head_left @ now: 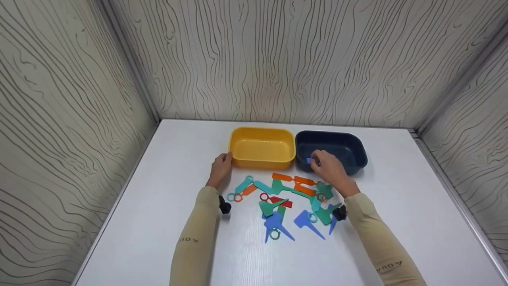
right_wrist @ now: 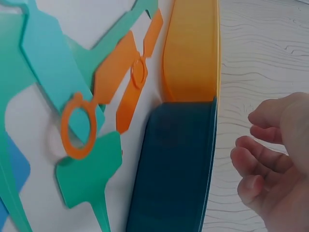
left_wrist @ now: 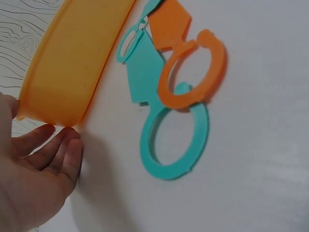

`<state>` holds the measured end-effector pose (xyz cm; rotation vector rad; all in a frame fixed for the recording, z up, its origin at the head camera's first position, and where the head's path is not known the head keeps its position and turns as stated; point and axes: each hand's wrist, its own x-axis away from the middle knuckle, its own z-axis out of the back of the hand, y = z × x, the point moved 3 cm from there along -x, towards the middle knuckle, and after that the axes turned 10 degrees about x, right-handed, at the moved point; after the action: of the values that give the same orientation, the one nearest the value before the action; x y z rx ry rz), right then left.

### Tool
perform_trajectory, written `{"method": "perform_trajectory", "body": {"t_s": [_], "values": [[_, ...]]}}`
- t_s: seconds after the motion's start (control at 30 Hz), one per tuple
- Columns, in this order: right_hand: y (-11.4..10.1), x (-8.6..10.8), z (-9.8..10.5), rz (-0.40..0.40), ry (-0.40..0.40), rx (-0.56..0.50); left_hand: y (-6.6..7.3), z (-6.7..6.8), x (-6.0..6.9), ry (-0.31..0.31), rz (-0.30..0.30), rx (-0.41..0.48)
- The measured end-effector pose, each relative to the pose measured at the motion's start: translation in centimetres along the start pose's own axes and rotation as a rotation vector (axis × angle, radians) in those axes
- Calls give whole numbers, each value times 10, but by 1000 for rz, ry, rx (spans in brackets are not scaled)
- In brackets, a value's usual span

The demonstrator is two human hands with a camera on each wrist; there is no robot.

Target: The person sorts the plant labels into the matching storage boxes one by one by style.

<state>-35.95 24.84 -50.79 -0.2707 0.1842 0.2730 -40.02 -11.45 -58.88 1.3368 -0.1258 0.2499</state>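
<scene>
Left hand (head_left: 220, 170) at the near-left corner of the yellow bin (head_left: 262, 164); fingers grasp its end wall, thumb by the rim. Thumb partly cut off at the frame edge, left wrist view. Right hand (head_left: 330, 170) over the navy bin (head_left: 363, 157), fingers bent. A small blue piece (head_left: 310, 160) shows at the fingertips, above or inside that bin; most of it is hidden by the hand. Right wrist view shows no blue at these fingers, so cannot tell whether they pinch it or have released it. Navy bin's floor partly covered by the hand; its lower end runs out of the right wrist frame.

Bins side by side on the desk (head_left: 139, 222). Nearer the person, loose flat tags, overlapping: red tag (head_left: 283, 202) partly under a green one; orange tag (left_wrist: 195, 96) across a turquoise tag (left_wrist: 166, 171), covering part of its ring. At right, a black wrist mount (head_left: 340, 213) obscures green and blue pieces; their outlines are indistinct.
</scene>
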Motion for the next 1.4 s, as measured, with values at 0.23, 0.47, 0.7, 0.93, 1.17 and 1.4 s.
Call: {"method": "perform_trajectory", "body": {"t_s": [0.23, 0.47, 0.7, 0.93, 1.17, 1.4], "values": [[-14, 6, -9, 32, -45, -18, 1, 1, 0, 12, -19, -18], [-25, 10, -18, 68, -110, -70, 1, 2, 0, -5, 32, -13], [-32, 13, -32, 40, -211, -94, -1, -1, -3, -16, 55, 8], [-43, 18, -54, 62, -289, -75, -2, -3, -4, -13, 49, 4], [-52, 21, -68, 85, -334, -93, -2, -2, -1, -8, 3, 1], [-54, 22, -77, 38, -364, -97, -1, -1, -1, -15, 41, 3]]}}
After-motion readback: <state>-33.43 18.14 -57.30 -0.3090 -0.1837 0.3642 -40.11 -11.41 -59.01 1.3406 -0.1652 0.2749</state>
